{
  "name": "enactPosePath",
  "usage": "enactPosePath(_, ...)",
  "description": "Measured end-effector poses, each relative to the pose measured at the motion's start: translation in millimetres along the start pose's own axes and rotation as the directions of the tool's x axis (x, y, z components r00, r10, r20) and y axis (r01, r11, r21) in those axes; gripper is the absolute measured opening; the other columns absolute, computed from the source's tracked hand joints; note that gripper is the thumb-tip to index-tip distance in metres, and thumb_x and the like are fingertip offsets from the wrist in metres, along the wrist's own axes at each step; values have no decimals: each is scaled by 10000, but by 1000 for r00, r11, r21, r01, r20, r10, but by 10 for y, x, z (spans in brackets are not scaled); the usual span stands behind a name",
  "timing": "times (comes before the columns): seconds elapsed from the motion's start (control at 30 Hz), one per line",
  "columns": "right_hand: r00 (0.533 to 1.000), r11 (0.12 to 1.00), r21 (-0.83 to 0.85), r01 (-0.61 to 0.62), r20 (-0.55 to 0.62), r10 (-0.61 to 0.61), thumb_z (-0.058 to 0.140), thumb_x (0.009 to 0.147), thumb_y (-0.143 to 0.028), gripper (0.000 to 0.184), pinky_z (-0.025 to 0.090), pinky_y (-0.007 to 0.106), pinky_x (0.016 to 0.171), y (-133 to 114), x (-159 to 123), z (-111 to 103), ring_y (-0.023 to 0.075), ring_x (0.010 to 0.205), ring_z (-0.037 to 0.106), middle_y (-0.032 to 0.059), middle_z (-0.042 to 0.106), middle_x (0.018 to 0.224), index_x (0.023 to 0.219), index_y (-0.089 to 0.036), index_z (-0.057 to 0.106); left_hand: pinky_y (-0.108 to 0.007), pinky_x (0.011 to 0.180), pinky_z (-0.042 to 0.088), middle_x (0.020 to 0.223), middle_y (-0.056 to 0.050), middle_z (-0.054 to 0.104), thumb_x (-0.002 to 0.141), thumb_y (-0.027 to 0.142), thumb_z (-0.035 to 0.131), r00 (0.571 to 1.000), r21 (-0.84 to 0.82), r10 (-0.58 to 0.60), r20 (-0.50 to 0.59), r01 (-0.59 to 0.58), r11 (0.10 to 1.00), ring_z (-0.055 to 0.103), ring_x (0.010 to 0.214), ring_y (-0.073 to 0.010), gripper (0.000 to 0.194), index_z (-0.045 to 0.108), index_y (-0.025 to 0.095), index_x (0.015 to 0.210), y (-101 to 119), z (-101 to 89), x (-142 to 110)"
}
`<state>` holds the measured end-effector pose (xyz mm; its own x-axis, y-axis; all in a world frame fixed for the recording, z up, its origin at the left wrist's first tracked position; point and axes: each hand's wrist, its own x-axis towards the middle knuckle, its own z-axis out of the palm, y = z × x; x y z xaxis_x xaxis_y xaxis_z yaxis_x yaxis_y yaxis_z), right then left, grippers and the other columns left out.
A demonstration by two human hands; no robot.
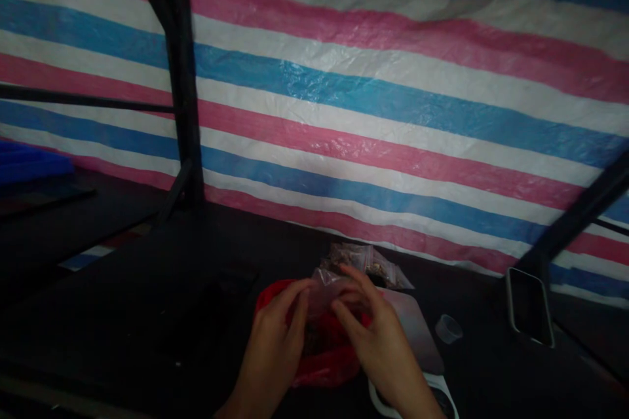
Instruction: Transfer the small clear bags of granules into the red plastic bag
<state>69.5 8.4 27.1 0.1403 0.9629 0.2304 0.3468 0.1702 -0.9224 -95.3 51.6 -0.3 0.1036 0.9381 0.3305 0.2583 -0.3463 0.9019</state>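
Low over the dark desk (147, 314), both hands meet: left hand (278, 334) and right hand (378, 340), fingers curled, pinch a clear bag (327, 294) just above the red bag (324, 357), beside a scale (417, 334).

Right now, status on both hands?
Left hand and right hand pinch small clear bag over red bag. Scale right; filled packets behind.
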Motion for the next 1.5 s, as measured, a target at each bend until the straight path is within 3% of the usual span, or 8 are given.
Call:
enactPosePath(0.17, 997, 962, -262, -73, -20, 70, 640, 933, -241, 629, 519, 448, 1049, 159, -64, -128, 269, 1103, 718, 58, 775, 1166, 1548, -268, 512, -328, 848, 621, 1053, -39, 843, 984, 540, 459, 995, 7, -54, -84, 55, 998, 802, 899, -225, 424, 750, 265, 1125, 19, 72, 36)
enactPosePath(0.37, 993, 766, -643, -29, 70, 97, 625, 901, -60, 284, 455, 500, 1095, -46, -125, -159, 325, 1172, 675, 88, 781, 1177, 1051, -219, 806, -264, 665, 580, 859, 3, 807, 990, 546, 460, 996, 25, -81, -44, 82, 996, 780, 769, -204, 384, 721, 276, 1069, 41, 127, 30)
enactPosePath(0.53, 980, 630, -775, 48, 159, 121, 475, 971, -39, 392, 402, 608, 1122, -115, -155, -19, 398, 1266, 611, 163, 733, 1241, 1071, -173, 829, -280, 640, 580, 889, -23, 812, 986, 589, 454, 997, 24, -71, -17, 71, 997, 771, 732, -206, 437, 711, 253, 1093, 23, 101, 21)
enactPosePath(0.73, 1000, 913, -408, 1, -20, -10, 606, 1011, -195, 195, 476, 421, 1042, -173, -96, -22, 282, 1146, 659, 83, 733, 1164, 1101, -219, 778, -369, 849, 640, 1017, -76, 828, 953, 520, 498, 1000, -14, 20, 8, -20, 1000, 795, 934, -245, 375, 751, 248, 1007, 10, 66, 65)
enactPosePath(0.87, 992, 956, -288, -59, -126, 23, 616, 982, -175, 160, 497, 353, 911, -174, -13, -32, 260, 1001, 705, 70, 774, 1029, 971, -195, 774, -607, 1181, 433, 1290, -131, 757, 888, 496, 566, 987, 188, 95, -131, -69, 980, 635, 1312, -377, 371, 780, 241, 1051, -16, -44, 40)
enactPosePath(1.03, 992, 951, -293, -96, -108, 66, 614, 964, -137, 184, 497, 333, 870, -158, -1, 0, 256, 972, 732, 67, 802, 1007, 966, -194, 789, -585, 831, 619, 1403, -242, 610, 942, 527, 459, 985, 568, 10, -171, 91, 818, 713, 1125, -442, 646, 564, 151, 1456, -84, -193, -153)
enactPosePath(1.13, 995, 942, -323, -94, -67, 77, 620, 941, -90, 188, 493, 317, 855, -175, -16, 35, 245, 958, 733, 59, 802, 997, 929, -195, 775, -468, 851, 642, 1282, -131, 717, 904, 373, 472, 996, 371, -83, -35, 90, 924, 779, 1009, -313, 542, 578, 232, 1416, -94, -203, -181)
enactPosePath(1.5, 999, 851, -524, -41, -22, 34, 513, 958, -26, 344, 491, 303, 823, -161, -71, 141, 248, 970, 754, 79, 819, 1027, 984, -205, 806, -343, 833, 655, 1036, 7, 779, 700, 487, 788, 852, -231, -200, -484, 96, 968, 760, 967, -241, 410, 695, 310, 1058, 340, -340, -72)
